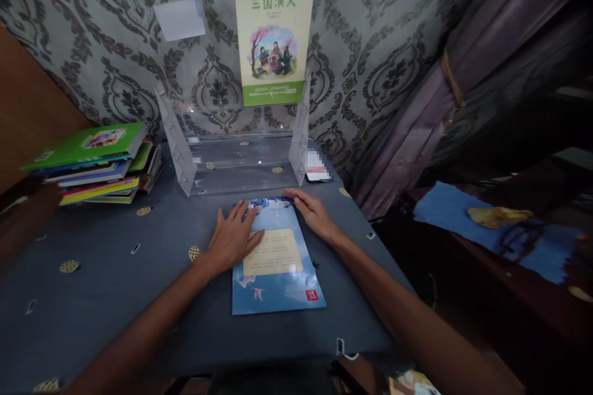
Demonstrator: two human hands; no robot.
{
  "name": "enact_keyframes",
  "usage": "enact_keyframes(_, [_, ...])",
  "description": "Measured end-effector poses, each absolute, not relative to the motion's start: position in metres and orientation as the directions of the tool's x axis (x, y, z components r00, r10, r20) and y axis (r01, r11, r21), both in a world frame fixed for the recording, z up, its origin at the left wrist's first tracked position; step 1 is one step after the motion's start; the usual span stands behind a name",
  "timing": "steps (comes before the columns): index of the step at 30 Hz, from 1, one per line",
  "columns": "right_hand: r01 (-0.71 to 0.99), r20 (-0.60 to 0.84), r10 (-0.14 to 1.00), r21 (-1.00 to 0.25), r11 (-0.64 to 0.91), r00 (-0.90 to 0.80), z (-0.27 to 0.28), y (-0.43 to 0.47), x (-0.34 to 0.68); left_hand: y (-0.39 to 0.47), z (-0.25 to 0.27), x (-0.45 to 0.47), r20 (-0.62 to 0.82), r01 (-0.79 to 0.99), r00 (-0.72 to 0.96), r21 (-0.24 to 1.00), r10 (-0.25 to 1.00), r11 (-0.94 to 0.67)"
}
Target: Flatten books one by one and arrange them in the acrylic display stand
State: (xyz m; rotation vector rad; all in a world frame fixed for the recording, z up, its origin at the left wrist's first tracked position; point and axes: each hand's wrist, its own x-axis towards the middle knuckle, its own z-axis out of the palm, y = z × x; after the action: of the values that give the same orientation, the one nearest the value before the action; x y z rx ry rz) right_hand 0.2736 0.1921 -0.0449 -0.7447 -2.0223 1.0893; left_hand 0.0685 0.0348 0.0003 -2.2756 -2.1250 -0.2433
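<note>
A blue book (274, 290) lies face-down or face-up, I cannot tell which, on the table before me, with a cream text panel and a red mark near its lower corner. My left hand (235, 234) rests flat on its upper left part, fingers spread. At the top right corner, my right hand (315, 215) has its fingers together and its thumb against the book's edge. Behind the book stands a clear acrylic rack (241, 180). A green and cream book (273, 31) with Chinese characters is upright above the rack, its support hard to see.
On the left is a stack of books (102, 163), a green one on top. Another person's blurred arm (23, 222) reaches beside it. A pale card (180, 18) is on the patterned wall. Right of the table (176, 296) lies a blue cloth (445, 207) on a dark red surface.
</note>
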Motion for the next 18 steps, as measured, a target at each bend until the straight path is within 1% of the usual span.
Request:
enact_keyframes(3, [0.047,0.272,0.783,-0.933,0.357,-0.56,-0.045,0.196,0.274,0.044,0.001,0.068,0.111,0.978,0.164,0.11,0.98,-0.176])
enact_keyframes(6, [0.008,0.248,0.797,-0.953,0.302,-0.551,-0.045,0.197,0.273,0.059,-0.001,0.069,0.094,0.948,0.267,0.152,0.959,-0.279])
enact_keyframes(11, [0.014,0.278,0.787,-0.939,0.343,-0.551,-0.045,0.197,0.273,0.083,-0.004,0.077,0.077,0.896,0.381,0.212,0.921,-0.389])
enact_keyframes(18, [0.068,0.317,0.757,-0.901,0.428,-0.571,-0.041,0.194,0.274,0.081,0.002,0.093,0.047,0.829,0.523,0.204,0.851,-0.521])
